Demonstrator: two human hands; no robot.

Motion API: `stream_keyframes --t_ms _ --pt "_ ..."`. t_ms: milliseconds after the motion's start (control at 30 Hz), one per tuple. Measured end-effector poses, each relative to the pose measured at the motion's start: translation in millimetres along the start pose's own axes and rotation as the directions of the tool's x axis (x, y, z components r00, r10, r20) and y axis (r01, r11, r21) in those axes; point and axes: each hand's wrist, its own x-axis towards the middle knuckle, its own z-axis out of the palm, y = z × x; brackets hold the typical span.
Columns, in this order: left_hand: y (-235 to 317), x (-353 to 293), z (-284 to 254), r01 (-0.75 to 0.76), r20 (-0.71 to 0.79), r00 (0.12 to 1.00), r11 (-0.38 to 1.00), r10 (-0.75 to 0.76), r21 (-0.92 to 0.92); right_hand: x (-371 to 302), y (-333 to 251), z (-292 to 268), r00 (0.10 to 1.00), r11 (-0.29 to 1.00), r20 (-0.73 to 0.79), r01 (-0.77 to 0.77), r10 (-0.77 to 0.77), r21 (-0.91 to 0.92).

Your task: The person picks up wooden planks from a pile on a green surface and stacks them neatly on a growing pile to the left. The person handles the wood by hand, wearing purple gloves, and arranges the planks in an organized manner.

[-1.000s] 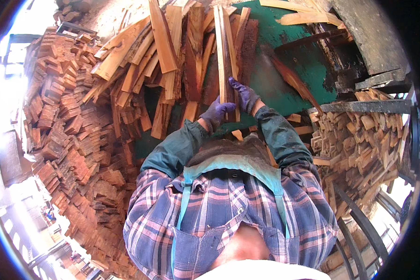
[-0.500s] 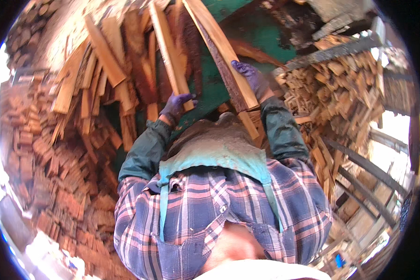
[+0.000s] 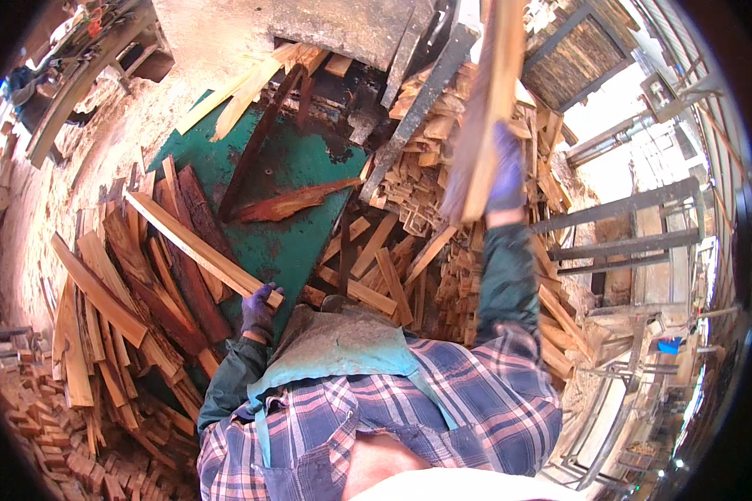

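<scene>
My left hand point(image 3: 259, 311), in a purple glove, grips the near end of a long pale wooden slat point(image 3: 196, 246) that slants up and left over a heap of slats. My right hand point(image 3: 505, 171), also gloved, is raised high and holds a long brown board point(image 3: 483, 108) pointing up past the top of the view, blurred by motion. A green worktable point(image 3: 297, 242) lies between the hands, with a reddish bark strip point(image 3: 288, 202) on it. My plaid shirt and grey apron fill the lower middle.
Loose slats and bark offcuts point(image 3: 134, 292) pile at the left. Stacked short cut pieces point(image 3: 430, 167) sit right of the green surface. Small wood blocks point(image 3: 58, 417) cover the lower left. Metal rails and frames point(image 3: 635, 225) stand at the right. A concrete slab point(image 3: 342, 25) is at the top.
The view has swung right. My right hand has lifted its board up and away to the right, over the stacked pieces. My left hand stays closed on the pale slat, now lower left.
</scene>
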Motion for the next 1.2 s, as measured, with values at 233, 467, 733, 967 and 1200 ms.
stream_keyframes --t_ms 233,467,733,967,1200 --pt "35 -56 33 -0.188 0.164 0.964 0.973 0.209 -0.135 233 67 -29 0.771 0.674 0.113 -0.609 0.627 0.417" --pt "81 -133 -3 -0.469 0.031 0.883 0.883 0.468 0.034 -99 229 203 0.189 0.168 0.73 -0.98 0.657 0.103" --pt "143 -293 -77 -0.819 -0.254 0.558 0.574 0.79 -0.015 -307 156 346 -0.667 -0.376 0.728 -0.722 0.158 -0.581" --pt "255 -478 -187 -0.963 -0.461 0.068 0.179 0.885 0.2 -324 154 391 -0.71 -0.369 0.691 -0.684 0.137 -0.63" --pt "325 -589 -271 -0.994 -0.654 -0.081 -0.108 0.752 0.0 -338 188 369 -0.413 0.542 0.91 -0.757 0.034 -0.364"
